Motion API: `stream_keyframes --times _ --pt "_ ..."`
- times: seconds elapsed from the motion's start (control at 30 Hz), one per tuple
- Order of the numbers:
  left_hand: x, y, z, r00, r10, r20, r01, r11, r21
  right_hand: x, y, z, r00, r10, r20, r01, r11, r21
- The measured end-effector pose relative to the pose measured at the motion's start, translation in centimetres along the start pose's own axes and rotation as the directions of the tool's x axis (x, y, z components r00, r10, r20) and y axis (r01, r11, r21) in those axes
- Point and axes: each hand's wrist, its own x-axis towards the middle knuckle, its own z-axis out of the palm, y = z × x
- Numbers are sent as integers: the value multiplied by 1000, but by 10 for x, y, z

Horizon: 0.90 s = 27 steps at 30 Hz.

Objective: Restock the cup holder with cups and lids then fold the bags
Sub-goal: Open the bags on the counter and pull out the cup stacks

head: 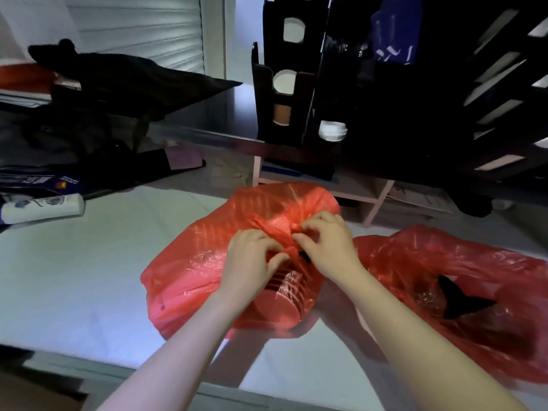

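Red bag — stacked cups inside

Home bedroom — white bed, cluttered desk

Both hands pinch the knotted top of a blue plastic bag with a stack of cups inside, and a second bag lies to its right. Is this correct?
No: the bag is red, not blue. In the head view, the left hand and right hand pinch the knotted top of the red plastic bag holding the stack of cups; the second bag lies to its right.
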Motion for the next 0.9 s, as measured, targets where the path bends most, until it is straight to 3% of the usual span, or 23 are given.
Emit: stream_keyframes --times 0.1,0.17,0.27,0.4,0.47,0.5,0.57,0.63,0.7,0.77,0.9 --pt "0 -3 2 1000 -26 -17 26 999 -25 18 -4 -12 978 170 -121 -121 934 335" --pt "-1 -5 2 999 -37 -16 36 998 -43 29 -6 -18 951 270 -150 -177 874 452" --pt "-1 -10 2 998 -61 -5 61 996 -70 37 -9 -17 946 293 -139 -175 823 540" --pt "-6 -14 4 997 -76 -13 74 990 -123 49 1 -22 916 320 -244 -65 716 695" --pt "-11 -15 4 995 -90 -38 81 980 -182 51 10 -24 949 262 -176 -40 654 756" --pt "-14 -15 2 988 -137 -67 116 962 -247 50 16 -24 976 199 -92 -63 655 753" --pt "-16 -17 -2 953 -271 -133 201 898 -390 44 28 -21 994 44 96 -92 808 582" --pt "-17 -20 -6 919 -352 -178 241 858 -454 38 37 -14 955 -86 283 14 968 249" --pt "-19 -19 -9 905 -370 -210 245 856 -454 33 39 -1 910 -154 384 168 986 -2" --pt "-22 -20 -11 898 -371 -238 243 867 -436 31 37 7 930 -172 325 198 979 -50" --pt "-29 -33 -17 849 -421 -319 297 880 -371 42 50 5 988 -120 101 122 993 -7"
